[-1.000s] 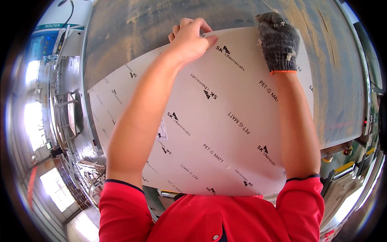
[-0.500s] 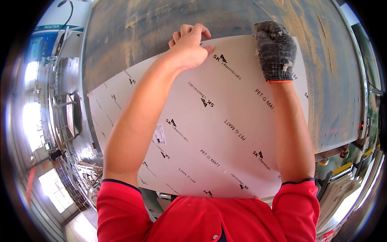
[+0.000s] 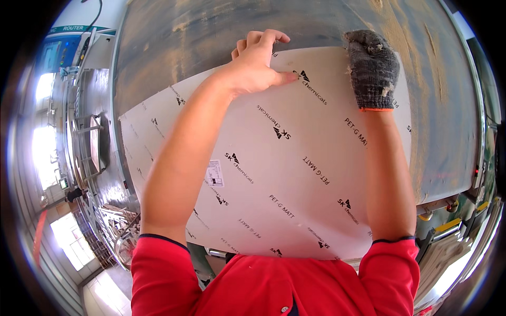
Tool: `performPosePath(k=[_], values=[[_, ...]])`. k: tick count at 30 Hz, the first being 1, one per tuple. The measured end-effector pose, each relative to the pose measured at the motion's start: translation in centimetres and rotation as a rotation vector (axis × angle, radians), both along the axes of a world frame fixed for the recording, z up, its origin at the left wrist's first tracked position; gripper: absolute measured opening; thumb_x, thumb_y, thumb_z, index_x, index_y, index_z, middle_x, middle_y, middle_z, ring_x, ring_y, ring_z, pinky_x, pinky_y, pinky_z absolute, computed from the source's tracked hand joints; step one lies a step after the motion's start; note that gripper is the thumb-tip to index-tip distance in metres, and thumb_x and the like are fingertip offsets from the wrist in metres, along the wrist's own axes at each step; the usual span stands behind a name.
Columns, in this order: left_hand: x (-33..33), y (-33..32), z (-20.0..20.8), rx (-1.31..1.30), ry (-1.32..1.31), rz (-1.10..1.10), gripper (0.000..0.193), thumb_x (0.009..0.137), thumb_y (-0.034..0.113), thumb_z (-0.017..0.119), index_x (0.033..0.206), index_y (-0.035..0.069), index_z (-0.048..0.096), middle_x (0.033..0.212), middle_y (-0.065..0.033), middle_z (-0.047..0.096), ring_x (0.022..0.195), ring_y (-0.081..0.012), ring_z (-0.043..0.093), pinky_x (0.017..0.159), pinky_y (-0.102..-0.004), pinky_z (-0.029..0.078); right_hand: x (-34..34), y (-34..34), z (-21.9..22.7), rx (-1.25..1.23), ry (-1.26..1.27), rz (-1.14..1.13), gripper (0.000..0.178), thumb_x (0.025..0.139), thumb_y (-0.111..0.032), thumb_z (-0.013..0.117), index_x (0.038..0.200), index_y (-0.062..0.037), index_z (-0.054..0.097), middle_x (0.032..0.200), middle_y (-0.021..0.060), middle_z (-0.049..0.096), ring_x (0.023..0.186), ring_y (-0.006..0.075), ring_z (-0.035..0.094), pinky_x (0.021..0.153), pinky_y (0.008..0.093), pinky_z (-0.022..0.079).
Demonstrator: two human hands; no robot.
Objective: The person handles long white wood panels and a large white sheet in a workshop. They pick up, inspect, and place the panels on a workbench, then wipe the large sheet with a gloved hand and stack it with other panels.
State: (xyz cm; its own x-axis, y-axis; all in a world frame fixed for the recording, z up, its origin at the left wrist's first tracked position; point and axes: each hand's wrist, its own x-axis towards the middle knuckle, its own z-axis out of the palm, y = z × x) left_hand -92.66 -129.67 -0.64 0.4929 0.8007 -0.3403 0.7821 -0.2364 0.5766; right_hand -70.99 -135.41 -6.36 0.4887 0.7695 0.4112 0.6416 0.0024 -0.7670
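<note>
A large white panel (image 3: pixel 295 137), printed all over with dark marks, lies across the table before me, its near edge against my red shirt. My bare left hand (image 3: pixel 258 60) is at the panel's far edge. Its thumb stretches over the printed face, apart from the fingers, which reach past the edge. Farther right, my right hand (image 3: pixel 373 68) wears a dark grey knit glove with an orange cuff. Its fingers are curled over the far edge of the panel, and the fingertips are hidden. A small white paper label (image 3: pixel 215 174) sits on the panel beside my left forearm.
Dusty streaks mark the grey machine table (image 3: pixel 221 21) beyond the panel. A blue control cabinet (image 3: pixel 60 51) stands at the far left. Metal frames (image 3: pixel 95 145) are on the left, and stacked boards (image 3: pixel 445 253) lean at the lower right.
My left thumb has spread away from the fingers, farther over the panel. The panel and both hands appear slightly farther right in view; the right hand keeps its place on the edge.
</note>
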Motion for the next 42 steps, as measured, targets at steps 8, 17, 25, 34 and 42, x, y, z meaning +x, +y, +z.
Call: performPosePath(k=[8,17,25,34,42], values=[[-0.2,0.3,-2.0,0.039,-0.195,0.104,0.038,0.092,0.036,0.067,0.123,0.014,0.062,0.134,-0.0059,0.047,0.128,-0.0268,0.037,0.111,-0.0437,0.03,-0.4,-0.4,1.1,-0.093,0.116,0.031,0.015,0.088,-0.009,0.065,0.099,-0.0103,0.076,0.087,0.0043,0.072,0.073,0.0132,0.066,0.068,0.0289,0.053],[0.2,0.0,-3.6,0.414,-0.095,0.007,0.026,0.088,0.031,0.072,0.107,0.013,0.069,0.109,-0.0057,0.057,0.112,-0.0281,0.044,0.101,-0.041,0.032,-0.1,-0.2,0.3,-0.138,0.279,0.051,0.015,0.09,-0.009,0.065,0.101,-0.0115,0.076,0.087,0.0025,0.071,0.074,0.0108,0.064,0.066,0.0274,0.052],[0.4,1.1,-3.8,0.578,-0.204,-0.063,0.019,0.094,0.023,0.065,0.084,0.007,0.065,0.096,-0.0109,0.058,0.099,-0.0332,0.05,0.091,-0.044,0.039,0.5,-0.3,0.2,-0.163,0.137,0.081,0.014,0.092,-0.011,0.066,0.102,-0.0111,0.075,0.095,0.0013,0.071,0.08,0.0108,0.065,0.064,0.027,0.053],[-1.0,2.0,-4.7,0.478,-0.421,-0.112,0.016,0.095,0.016,0.061,0.086,0.003,0.063,0.093,-0.012,0.059,0.098,-0.0322,0.052,0.092,-0.0399,0.04,0.3,-0.6,0.4,-0.125,0.231,0.122,0.018,0.089,-0.003,0.064,0.103,-0.0038,0.075,0.104,0.0068,0.072,0.097,0.0149,0.066,0.086,0.0282,0.053],[-1.2,1.1,-3.5,0.453,-0.405,-0.166,0.013,0.087,0.011,0.067,0.096,0.002,0.062,0.098,-0.0127,0.059,0.099,-0.0325,0.052,0.094,-0.0399,0.039,0.5,-0.4,-0.2,-0.067,0.234,0.118,0.018,0.089,-0.002,0.064,0.104,-0.001,0.074,0.105,0.0075,0.072,0.097,0.0152,0.066,0.087,0.0285,0.053]])
